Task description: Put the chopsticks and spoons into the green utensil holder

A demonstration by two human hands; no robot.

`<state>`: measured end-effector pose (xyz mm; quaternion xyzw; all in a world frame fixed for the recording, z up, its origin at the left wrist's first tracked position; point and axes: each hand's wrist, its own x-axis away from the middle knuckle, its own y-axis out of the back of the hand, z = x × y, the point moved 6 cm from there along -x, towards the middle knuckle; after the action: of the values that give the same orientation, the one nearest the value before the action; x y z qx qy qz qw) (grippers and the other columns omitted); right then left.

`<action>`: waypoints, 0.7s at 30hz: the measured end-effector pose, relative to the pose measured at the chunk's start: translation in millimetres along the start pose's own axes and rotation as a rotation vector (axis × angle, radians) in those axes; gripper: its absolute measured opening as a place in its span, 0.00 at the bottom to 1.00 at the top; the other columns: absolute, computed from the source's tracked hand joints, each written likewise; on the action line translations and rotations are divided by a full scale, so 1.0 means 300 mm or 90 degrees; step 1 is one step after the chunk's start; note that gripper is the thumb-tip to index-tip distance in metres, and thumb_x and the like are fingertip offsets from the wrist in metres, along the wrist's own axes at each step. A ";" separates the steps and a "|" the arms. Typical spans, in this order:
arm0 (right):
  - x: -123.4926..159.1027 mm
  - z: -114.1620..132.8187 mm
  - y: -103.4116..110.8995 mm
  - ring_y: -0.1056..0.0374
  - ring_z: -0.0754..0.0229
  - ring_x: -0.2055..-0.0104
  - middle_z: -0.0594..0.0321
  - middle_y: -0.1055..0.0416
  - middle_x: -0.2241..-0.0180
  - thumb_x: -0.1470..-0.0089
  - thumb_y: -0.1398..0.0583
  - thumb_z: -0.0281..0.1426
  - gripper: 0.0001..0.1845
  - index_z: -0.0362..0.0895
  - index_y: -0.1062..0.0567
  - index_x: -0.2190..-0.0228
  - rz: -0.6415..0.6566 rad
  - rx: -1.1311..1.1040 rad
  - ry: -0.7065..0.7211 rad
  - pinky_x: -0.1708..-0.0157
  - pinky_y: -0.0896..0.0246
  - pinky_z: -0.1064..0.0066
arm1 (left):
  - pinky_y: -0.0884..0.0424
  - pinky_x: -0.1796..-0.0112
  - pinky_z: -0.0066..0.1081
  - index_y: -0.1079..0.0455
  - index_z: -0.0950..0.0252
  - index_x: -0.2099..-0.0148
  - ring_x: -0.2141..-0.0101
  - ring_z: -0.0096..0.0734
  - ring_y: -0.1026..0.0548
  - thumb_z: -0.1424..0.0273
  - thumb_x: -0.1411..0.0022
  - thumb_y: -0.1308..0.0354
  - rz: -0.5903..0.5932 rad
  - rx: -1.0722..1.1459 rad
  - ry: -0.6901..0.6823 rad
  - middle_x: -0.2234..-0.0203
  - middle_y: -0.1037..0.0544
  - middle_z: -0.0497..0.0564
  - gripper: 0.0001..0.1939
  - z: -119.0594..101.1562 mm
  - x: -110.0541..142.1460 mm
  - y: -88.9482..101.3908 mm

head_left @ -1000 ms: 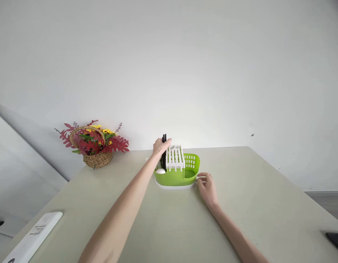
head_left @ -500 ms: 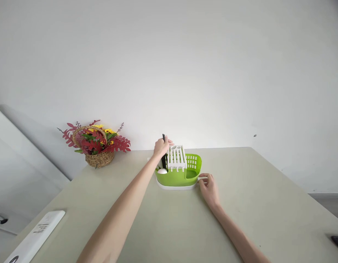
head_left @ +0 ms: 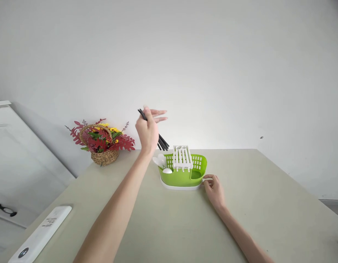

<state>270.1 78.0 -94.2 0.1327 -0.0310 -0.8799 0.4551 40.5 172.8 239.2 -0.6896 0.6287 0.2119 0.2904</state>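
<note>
My left hand (head_left: 148, 129) is raised above the left end of a green basket (head_left: 178, 178), closed around a bundle of black chopsticks (head_left: 163, 142). The chopsticks slant, their lower ends above the rim. Two of its fingers stretch out to the right. White spoons (head_left: 167, 170) lean in the basket's left end. Across the middle sits a white slatted rack (head_left: 182, 157) with small hooks along its front. A white tray (head_left: 182, 187) lies under the basket. At the right end, my right hand (head_left: 215, 190) pinches a small white piece sticking out from the tray.
A wicker basket of artificial flowers (head_left: 104, 157) stands at the table's back left, near the wall. A long white device (head_left: 43, 232) lies along the left edge. Beyond that edge is a white cabinet (head_left: 26, 157) with a dark handle.
My left hand has lifted the chopsticks up out of the green basket and to the left. My right hand keeps its hold at the tray's end. The view has shifted slightly left.
</note>
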 end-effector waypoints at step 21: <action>0.011 -0.031 0.007 0.24 0.53 0.63 0.59 0.23 0.60 0.50 0.42 0.39 0.13 0.48 0.26 0.63 0.018 0.023 -0.016 0.63 0.33 0.63 | 0.56 0.86 0.24 0.37 0.62 0.73 0.90 0.18 0.48 0.48 0.32 0.45 0.141 -0.209 0.372 0.86 0.37 0.42 0.25 0.147 0.170 0.420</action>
<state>272.3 74.7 -103.5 0.1292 -0.0547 -0.8742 0.4648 -75.0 159.3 156.1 -0.6862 0.7137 0.1342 -0.0414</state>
